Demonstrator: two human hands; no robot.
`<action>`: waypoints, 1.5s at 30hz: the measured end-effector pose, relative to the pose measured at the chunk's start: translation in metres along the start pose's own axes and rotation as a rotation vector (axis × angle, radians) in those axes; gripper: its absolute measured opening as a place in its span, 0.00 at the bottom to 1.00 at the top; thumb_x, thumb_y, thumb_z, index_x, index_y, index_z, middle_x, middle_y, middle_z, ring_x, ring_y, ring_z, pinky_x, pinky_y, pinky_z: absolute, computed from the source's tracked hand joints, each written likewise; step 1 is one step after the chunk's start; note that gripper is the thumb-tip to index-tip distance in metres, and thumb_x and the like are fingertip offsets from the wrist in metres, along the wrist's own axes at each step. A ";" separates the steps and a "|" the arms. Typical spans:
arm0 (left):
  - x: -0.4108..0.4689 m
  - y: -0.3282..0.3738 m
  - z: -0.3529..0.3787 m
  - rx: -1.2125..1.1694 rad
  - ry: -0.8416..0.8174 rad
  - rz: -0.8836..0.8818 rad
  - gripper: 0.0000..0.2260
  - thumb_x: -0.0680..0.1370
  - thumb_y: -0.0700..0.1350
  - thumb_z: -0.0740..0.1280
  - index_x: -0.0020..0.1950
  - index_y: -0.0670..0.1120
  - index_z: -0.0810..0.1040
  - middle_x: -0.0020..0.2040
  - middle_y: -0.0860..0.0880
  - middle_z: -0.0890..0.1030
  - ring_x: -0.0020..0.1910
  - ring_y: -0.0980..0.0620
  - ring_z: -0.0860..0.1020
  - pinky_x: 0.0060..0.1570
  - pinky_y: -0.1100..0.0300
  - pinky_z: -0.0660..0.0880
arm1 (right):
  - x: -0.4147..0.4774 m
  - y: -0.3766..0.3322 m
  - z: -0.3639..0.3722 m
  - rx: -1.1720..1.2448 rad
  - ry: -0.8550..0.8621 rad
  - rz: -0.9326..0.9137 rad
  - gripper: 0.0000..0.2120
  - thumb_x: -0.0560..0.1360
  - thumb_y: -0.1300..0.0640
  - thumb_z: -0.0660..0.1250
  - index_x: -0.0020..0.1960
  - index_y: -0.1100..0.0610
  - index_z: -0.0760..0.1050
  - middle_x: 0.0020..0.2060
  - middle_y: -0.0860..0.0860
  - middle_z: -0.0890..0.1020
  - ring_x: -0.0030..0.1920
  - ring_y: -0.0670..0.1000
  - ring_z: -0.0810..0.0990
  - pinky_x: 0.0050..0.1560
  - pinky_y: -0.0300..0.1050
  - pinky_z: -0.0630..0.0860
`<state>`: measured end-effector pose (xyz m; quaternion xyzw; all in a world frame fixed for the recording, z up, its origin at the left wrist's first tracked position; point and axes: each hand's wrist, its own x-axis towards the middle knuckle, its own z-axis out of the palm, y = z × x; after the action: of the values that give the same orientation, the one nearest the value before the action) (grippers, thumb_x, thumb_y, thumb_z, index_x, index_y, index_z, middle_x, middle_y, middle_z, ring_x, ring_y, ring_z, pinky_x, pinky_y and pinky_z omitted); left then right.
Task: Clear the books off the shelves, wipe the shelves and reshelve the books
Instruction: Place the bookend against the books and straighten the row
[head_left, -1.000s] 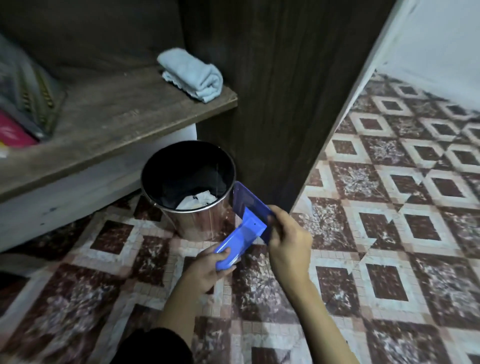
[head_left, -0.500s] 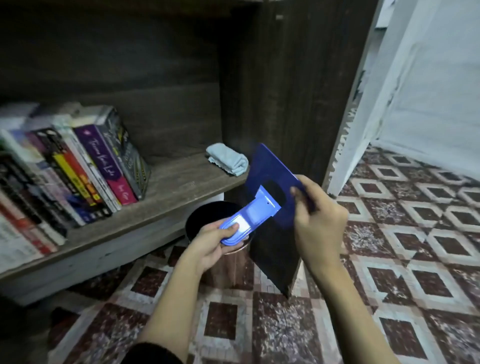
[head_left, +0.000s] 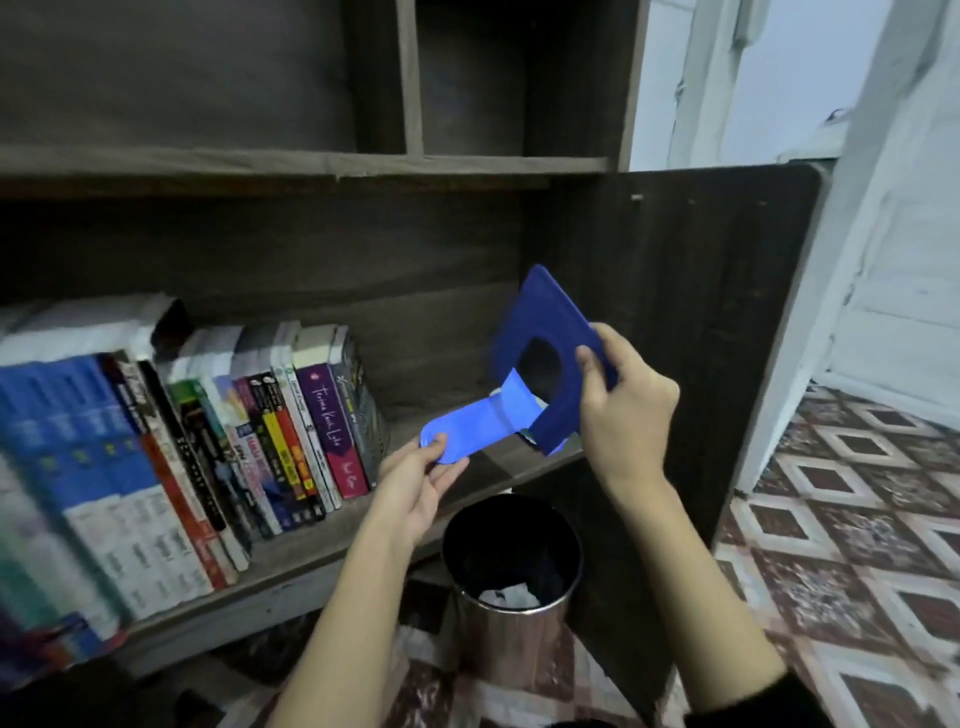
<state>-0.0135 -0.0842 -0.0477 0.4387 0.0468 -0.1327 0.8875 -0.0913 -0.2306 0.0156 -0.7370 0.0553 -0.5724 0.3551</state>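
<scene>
I hold a blue metal bookend (head_left: 540, 384) in both hands, above the right end of the lower shelf (head_left: 483, 467). My right hand (head_left: 623, 405) grips its upright plate by the edge. My left hand (head_left: 421, 478) pinches the tip of its flat tongue. A row of several books (head_left: 218, 441) stands on the left part of that shelf, leaning slightly left. A purple-spined book (head_left: 335, 426) and a dark one stand at the row's right end. The blue cloth is mostly hidden behind the bookend.
A shiny metal waste bin (head_left: 511, 587) with crumpled paper inside stands on the floor under my hands. The dark side panel (head_left: 701, 338) of the bookcase rises at the right. Upper compartments (head_left: 467, 78) look dark. Patterned tiled floor (head_left: 857, 519) spreads right.
Both hands have lifted the bookend from beside the bin up to the level of the lower shelf. The view has tilted up, bringing the row of books and the upper compartments into sight.
</scene>
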 end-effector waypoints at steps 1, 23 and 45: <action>0.003 -0.001 -0.002 -0.021 0.035 0.007 0.08 0.79 0.32 0.59 0.57 0.35 0.73 0.48 0.41 0.79 0.32 0.52 0.82 0.43 0.57 0.80 | 0.000 0.002 0.009 -0.007 -0.029 0.009 0.10 0.75 0.66 0.66 0.55 0.63 0.80 0.35 0.55 0.82 0.32 0.45 0.74 0.37 0.32 0.68; 0.117 -0.046 -0.055 1.500 0.420 0.428 0.14 0.81 0.42 0.59 0.65 0.41 0.76 0.68 0.43 0.73 0.64 0.44 0.73 0.61 0.54 0.69 | 0.002 0.072 0.160 -0.132 -0.361 0.250 0.14 0.78 0.62 0.63 0.63 0.59 0.77 0.50 0.61 0.83 0.51 0.61 0.80 0.50 0.43 0.68; 0.124 -0.038 -0.057 1.783 0.303 0.376 0.15 0.79 0.36 0.58 0.63 0.44 0.75 0.60 0.43 0.78 0.58 0.42 0.77 0.55 0.51 0.74 | -0.060 0.115 0.168 -0.368 -0.844 0.468 0.12 0.77 0.60 0.64 0.59 0.58 0.77 0.52 0.60 0.82 0.57 0.62 0.76 0.53 0.50 0.71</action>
<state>0.0974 -0.0851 -0.1366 0.9729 -0.0290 0.0854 0.2129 0.0745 -0.2091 -0.1158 -0.9220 0.1706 -0.1114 0.3293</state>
